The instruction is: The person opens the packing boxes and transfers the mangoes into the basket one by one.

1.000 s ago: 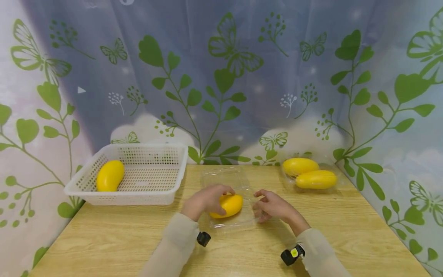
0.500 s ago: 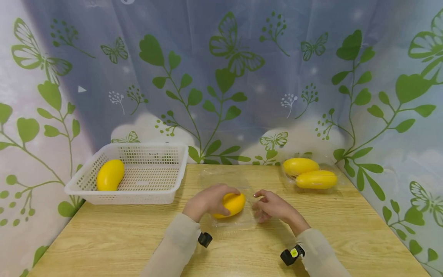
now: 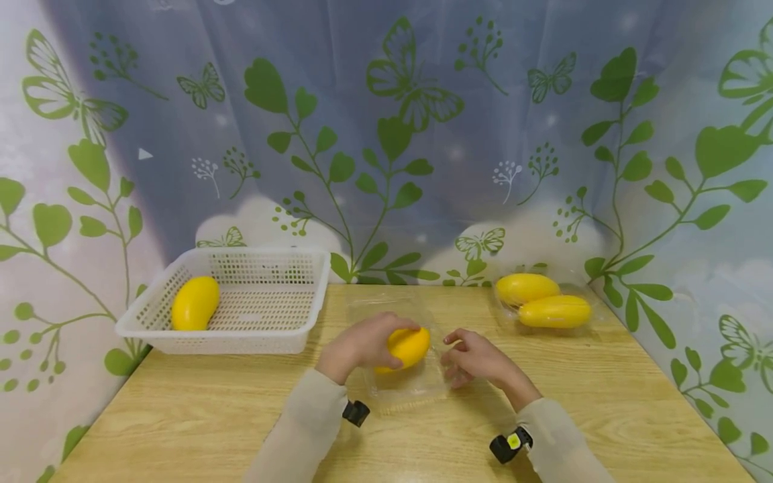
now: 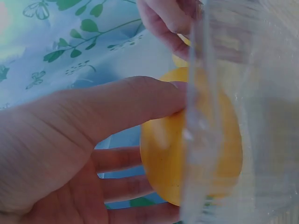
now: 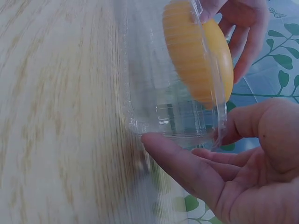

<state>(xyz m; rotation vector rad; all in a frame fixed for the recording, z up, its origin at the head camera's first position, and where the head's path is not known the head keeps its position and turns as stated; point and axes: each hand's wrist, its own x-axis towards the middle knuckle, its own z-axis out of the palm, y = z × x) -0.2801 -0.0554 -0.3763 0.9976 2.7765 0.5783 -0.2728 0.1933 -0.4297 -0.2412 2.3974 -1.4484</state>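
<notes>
Head view: L hand [image 3: 367,345] pinches smooth yellow oval fruit [image 3: 412,347] btwn thumb & fingers, ctr frame, partly in clear rectangular plastic box [image 3: 419,384]; R hand [image 3: 474,359] thumb + index grip box's frame-right end.

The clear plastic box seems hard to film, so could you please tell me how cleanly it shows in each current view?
Head view: the box is faint, its see-through walls blending into the table; left wrist view: its wall is blurred and hazy, veiling part of the yellow fruit; right wrist view: its rim is easier to trace, with small bright glints.
</notes>
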